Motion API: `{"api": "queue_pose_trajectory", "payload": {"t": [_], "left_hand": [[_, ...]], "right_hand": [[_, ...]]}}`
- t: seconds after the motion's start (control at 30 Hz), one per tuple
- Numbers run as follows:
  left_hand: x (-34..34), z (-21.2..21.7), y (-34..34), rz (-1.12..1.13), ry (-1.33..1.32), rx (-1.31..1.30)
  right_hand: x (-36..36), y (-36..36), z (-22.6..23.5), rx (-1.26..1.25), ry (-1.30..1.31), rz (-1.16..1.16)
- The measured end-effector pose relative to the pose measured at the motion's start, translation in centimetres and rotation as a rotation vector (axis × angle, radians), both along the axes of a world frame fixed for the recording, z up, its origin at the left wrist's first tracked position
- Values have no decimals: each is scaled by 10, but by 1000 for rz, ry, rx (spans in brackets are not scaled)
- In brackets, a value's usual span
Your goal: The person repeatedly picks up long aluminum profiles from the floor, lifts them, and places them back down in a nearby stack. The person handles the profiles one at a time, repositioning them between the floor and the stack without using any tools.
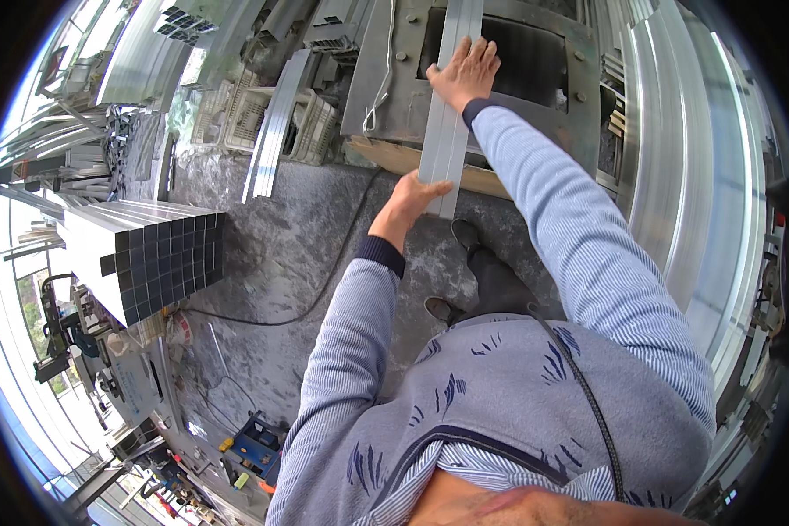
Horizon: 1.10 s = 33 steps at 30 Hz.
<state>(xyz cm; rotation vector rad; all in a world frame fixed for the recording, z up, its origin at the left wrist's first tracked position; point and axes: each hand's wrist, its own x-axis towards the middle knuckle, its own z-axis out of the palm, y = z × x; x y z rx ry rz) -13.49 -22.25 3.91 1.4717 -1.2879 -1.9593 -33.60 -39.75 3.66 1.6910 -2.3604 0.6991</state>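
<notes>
A long silver metal profile [450,114] with lengthwise ridges runs away from me across a grey metal machine table [403,92]. My left hand [403,203] grips its near end from the left side, the thumb lying on top and the other fingers hidden below. Farther along, my right hand [467,77] rests on the profile from above, its fingers spread and its thumb reaching the left edge. The near end sticks out past a wooden board [386,156] at the table's front. Behind the profile, the table has a dark rectangular opening [530,66].
White plastic crates [245,118] stand left of the table, with profiles [276,131] laid over one. A bundle of square tubes [171,263] juts in at left. Long profiles [666,131] line the right. A black cable [324,289] crosses the floor; a blue tool [259,443] lies lower left.
</notes>
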Motion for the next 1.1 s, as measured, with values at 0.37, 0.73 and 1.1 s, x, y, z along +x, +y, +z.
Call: {"api": "queue_pose_trajectory", "payload": {"t": [0.37, 0.73, 1.1], "left_hand": [[132, -74, 235, -33, -157, 26], [201, -84, 379, 53, -46, 160], [147, 13, 225, 34, 506, 368]], "right_hand": [[127, 236, -42, 235, -261, 95], [190, 367, -21, 468, -504, 174], [85, 203, -19, -122, -1081, 314]]}}
